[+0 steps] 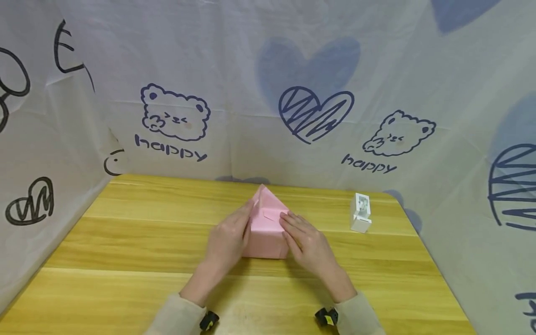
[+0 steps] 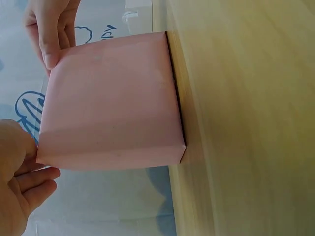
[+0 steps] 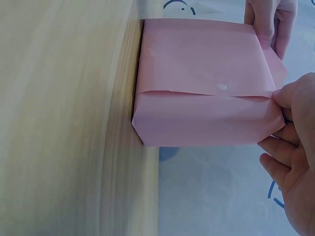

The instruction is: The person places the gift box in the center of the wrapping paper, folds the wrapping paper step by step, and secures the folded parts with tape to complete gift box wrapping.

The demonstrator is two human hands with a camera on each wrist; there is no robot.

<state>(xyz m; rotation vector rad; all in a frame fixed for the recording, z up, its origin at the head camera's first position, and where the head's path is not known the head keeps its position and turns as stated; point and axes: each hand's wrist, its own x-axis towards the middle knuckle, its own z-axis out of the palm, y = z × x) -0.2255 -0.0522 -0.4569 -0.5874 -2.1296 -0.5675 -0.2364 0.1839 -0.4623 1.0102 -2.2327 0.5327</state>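
Observation:
A box-shaped bundle in pink wrapping paper (image 1: pixel 265 242) stands on the wooden table, with a pointed paper flap (image 1: pixel 270 200) rising at its far end. On its left side is my left hand (image 1: pixel 228 237), thumb and fingers gripping the paper at the upper edge. My right hand (image 1: pixel 307 239) pinches the upper right corner, fingers lying over the top beside a small paper tab (image 1: pixel 272 215). From the right wrist, a paper seam (image 3: pixel 206 93) runs down the side, and the right thumb (image 3: pixel 285 94) presses where it meets the top edge. The left wrist view shows a smooth side (image 2: pixel 113 103).
To the right at the back stands a small white box (image 1: pixel 361 213) with a window in its upper part. A white cloth (image 1: pixel 243 70) printed with bears and hearts hangs behind the wooden table (image 1: pixel 146 242) and along both sides.

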